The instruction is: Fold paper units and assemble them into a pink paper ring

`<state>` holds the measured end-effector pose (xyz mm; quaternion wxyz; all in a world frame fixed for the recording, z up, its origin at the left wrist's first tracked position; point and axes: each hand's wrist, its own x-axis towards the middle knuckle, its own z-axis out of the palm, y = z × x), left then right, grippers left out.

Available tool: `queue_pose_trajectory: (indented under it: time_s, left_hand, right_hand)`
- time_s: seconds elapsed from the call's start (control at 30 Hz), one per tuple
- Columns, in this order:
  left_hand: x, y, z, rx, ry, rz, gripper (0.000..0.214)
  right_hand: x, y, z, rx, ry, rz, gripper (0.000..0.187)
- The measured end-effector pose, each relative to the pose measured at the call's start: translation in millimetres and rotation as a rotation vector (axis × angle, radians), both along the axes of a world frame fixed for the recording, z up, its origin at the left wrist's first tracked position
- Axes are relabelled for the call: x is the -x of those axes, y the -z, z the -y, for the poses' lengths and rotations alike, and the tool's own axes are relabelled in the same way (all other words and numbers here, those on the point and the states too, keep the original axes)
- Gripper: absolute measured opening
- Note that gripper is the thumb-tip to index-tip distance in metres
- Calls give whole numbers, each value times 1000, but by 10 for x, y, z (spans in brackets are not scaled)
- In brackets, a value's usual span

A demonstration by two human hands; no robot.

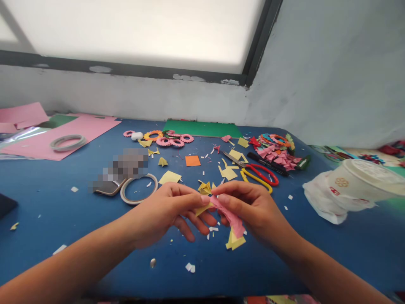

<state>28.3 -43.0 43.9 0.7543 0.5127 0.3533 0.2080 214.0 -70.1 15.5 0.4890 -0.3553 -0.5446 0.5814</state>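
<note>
Over the table's middle, my left hand [166, 213] and my right hand [261, 211] meet at their fingertips, both closed in a pinch. Between them is a strip of pink paper [232, 219], slanting down to the right. Folded yellow paper [234, 241] sticks out at its lower end, and another yellow paper piece [203, 209] shows at my left fingers. Just beyond the fingertips lies a folded yellow paper shape [205, 188]. Scissors [259, 173] with red and yellow handles rest past my right hand. My fingers partly hide where the papers join.
A tape roll [139, 190] lies beside a blurred phone-like object [118, 173]. Beyond are an orange paper square [193, 161], scalloped paper rings [166, 140] and a black marker [267, 164]. A paper cup [357, 185] tilts at the right. Paper scraps litter the blue table [120, 270].
</note>
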Motion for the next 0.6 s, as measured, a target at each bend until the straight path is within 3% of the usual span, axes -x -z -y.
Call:
queue_pose_trajectory:
  time_s: [0.27,0.6]
  left_hand:
    - [-19,9,-1,-199,23,-160,7]
    - [-30,26,34,-257,8,-158,20]
  right_hand:
    - [73,-27,42,-100,91,168,6]
    - [83,-19,28,-117,131,178,8]
